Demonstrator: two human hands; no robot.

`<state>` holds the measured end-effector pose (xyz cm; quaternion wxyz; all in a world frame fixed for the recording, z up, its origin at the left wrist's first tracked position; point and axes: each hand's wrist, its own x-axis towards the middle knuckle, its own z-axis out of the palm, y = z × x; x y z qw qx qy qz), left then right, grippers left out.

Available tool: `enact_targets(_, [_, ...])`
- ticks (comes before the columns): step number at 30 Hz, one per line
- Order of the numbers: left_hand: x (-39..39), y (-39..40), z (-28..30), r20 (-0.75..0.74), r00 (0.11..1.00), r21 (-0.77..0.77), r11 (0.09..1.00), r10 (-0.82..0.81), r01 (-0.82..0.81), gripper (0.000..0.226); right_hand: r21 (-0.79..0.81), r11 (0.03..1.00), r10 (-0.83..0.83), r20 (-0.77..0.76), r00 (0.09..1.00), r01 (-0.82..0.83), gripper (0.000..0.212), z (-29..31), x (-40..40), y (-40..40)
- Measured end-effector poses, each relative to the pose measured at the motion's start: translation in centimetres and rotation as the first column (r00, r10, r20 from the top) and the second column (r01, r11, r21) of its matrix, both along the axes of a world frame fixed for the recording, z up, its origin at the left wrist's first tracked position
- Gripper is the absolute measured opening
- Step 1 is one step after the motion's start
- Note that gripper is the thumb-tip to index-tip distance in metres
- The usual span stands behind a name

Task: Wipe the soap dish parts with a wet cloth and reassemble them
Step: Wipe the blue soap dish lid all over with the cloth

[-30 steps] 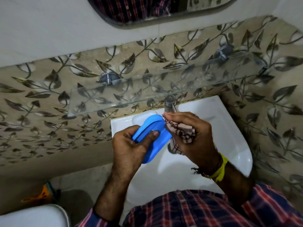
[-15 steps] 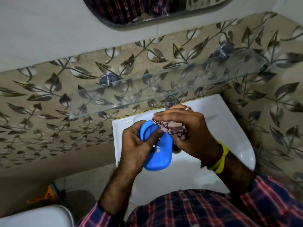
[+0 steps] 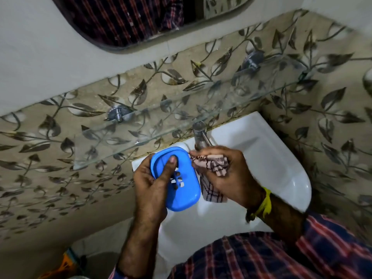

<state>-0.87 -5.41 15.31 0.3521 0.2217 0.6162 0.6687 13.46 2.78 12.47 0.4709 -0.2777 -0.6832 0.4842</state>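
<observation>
A blue plastic soap dish part (image 3: 181,190) with drain holes in its floor is held over the white sink (image 3: 267,158). My left hand (image 3: 151,188) grips it from the left, thumb lying inside its hollow. My right hand (image 3: 227,176) is closed on a bunched checked cloth (image 3: 213,168), pressed against the dish's upper right rim. A tail of the cloth hangs down beside the dish. Only this one blue part shows.
A metal tap (image 3: 200,135) stands just behind my right hand. A glass shelf (image 3: 141,135) on metal brackets juts from the leaf-patterned tiled wall above the sink. A mirror (image 3: 141,19) hangs higher. An orange object (image 3: 64,266) lies on the floor at lower left.
The dish has turned from edge-on to its hollow side facing me, with my left thumb now inside it. The cloth hand has shifted along the dish's upper right rim.
</observation>
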Motion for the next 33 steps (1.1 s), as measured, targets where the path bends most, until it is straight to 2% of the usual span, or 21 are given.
enact_targets(5, [0.4,1.3,0.2,0.0,0.998,0.014,0.998,0.062,-0.062,0.021,-0.104,0.994,-0.023,-0.067,0.998,0.016,0.023,-0.1,-0.4,0.2])
enact_targets(11, [1.5,1.5,-0.5,0.025,0.997,0.022,0.997,0.076,-0.077,0.021,-0.207,0.977,-0.058,-0.046,0.997,0.048,0.024,0.1,0.2,0.5])
enact_targets(14, [1.5,2.1,-0.1,0.029,0.99,0.076,0.987,0.138,-0.14,0.005,-0.207,0.977,-0.065,-0.058,0.996,0.052,0.025,0.5,-0.2,0.4])
enact_targets(23, [1.2,2.4,0.1,0.047,0.973,0.108,0.967,0.228,-0.232,0.008,-0.296,0.955,-0.036,-0.023,0.999,0.027,0.026,0.3,0.6,-1.1])
enact_targets(28, [1.2,2.9,0.2,0.033,0.96,0.117,0.953,0.279,-0.281,0.012,-0.292,0.954,-0.058,0.024,0.998,0.063,0.025,0.5,0.7,-1.3])
enact_targets(33, [1.4,3.4,0.0,0.02,0.944,0.181,0.927,0.329,-0.327,0.013,-0.292,0.953,-0.085,-0.002,0.996,0.081,0.029,0.8,0.3,-1.4])
